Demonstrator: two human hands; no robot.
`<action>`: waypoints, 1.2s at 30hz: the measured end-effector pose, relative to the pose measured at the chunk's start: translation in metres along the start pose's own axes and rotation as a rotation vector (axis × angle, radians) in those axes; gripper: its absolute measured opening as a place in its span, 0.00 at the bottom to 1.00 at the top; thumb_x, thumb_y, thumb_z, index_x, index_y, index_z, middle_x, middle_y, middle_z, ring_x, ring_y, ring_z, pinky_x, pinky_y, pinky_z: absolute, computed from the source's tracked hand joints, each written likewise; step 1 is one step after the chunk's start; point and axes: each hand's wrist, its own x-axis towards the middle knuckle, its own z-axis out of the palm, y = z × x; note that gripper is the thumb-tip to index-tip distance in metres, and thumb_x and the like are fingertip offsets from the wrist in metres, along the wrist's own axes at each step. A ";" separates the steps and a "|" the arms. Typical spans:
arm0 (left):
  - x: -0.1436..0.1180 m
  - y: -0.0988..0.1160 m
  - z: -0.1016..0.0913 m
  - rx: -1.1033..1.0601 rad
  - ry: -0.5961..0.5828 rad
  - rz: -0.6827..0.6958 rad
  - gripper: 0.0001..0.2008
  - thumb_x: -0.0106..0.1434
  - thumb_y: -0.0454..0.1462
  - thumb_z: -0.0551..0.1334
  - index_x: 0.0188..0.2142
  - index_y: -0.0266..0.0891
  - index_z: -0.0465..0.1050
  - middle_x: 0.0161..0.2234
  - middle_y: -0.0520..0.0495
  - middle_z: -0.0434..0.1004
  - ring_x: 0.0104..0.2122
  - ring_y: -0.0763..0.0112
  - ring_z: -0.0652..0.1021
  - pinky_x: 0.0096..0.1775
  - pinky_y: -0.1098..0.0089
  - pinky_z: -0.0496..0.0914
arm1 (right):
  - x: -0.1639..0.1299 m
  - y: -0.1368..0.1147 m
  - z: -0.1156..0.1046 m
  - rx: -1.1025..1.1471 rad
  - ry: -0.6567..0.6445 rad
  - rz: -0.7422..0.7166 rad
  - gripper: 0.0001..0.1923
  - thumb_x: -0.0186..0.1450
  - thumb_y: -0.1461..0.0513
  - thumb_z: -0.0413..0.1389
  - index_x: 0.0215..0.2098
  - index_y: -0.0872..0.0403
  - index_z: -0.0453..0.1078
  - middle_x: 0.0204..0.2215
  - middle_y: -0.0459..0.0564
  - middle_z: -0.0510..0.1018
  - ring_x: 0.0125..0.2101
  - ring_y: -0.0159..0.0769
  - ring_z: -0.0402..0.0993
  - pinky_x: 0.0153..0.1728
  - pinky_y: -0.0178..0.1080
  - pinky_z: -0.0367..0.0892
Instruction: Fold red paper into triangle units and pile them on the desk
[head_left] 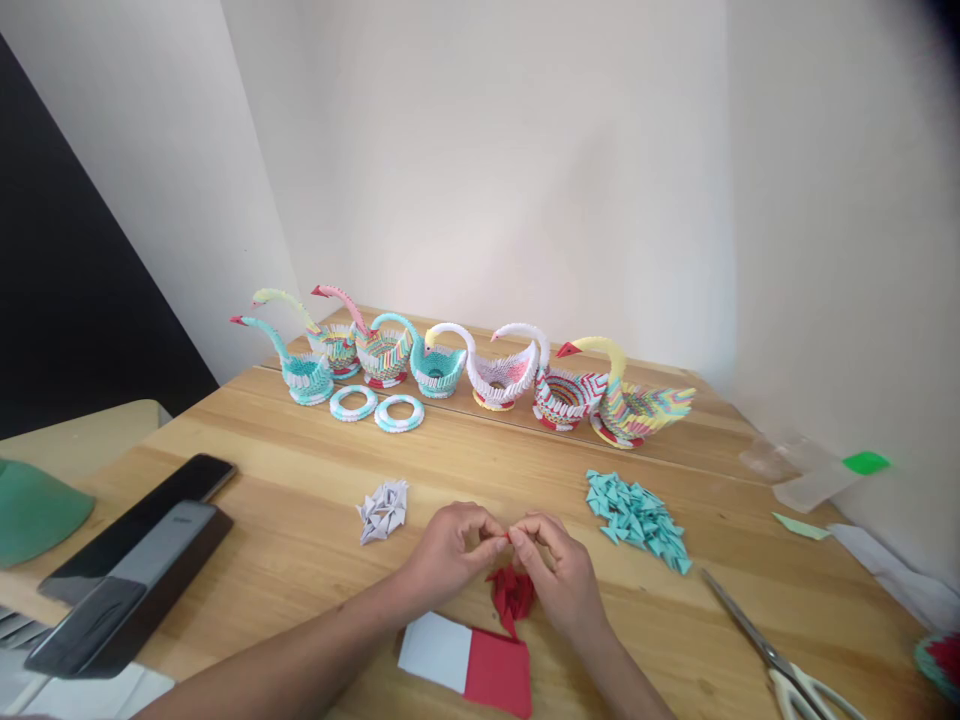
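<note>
Red paper piece (511, 537) is pinched between the fingertips of both hands, just above the table (300, 480); it is small and mostly hidden by the fingers. The left hand (450, 550) and right hand (559, 570) are each closed on it, their tips meeting. Nearest the camera, a red-and-white paper sheet (465, 660) is laid flat, and just beyond it a small heap of red folded pieces (512, 592) is seen under the right hand. Scissors (780, 660) are laid at the near right, and a black case (127, 580) at the near left. Further out, a cluster of white folded pieces (382, 510) is set left of the hands and a pile of teal folded pieces (637, 515) to their right. Beyond these, two teal-and-white paper rings (375, 408) are laid flat. At the far edge, by the wall, a row of modular origami swans (480, 370) is lined up.
</note>
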 end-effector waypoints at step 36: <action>-0.005 0.007 0.005 0.035 0.011 0.056 0.10 0.58 0.35 0.62 0.21 0.38 0.73 0.21 0.50 0.76 0.26 0.70 0.74 0.35 0.71 0.65 | 0.003 -0.008 -0.005 0.028 -0.004 -0.092 0.15 0.65 0.57 0.52 0.22 0.50 0.67 0.18 0.44 0.72 0.27 0.38 0.72 0.46 0.44 0.66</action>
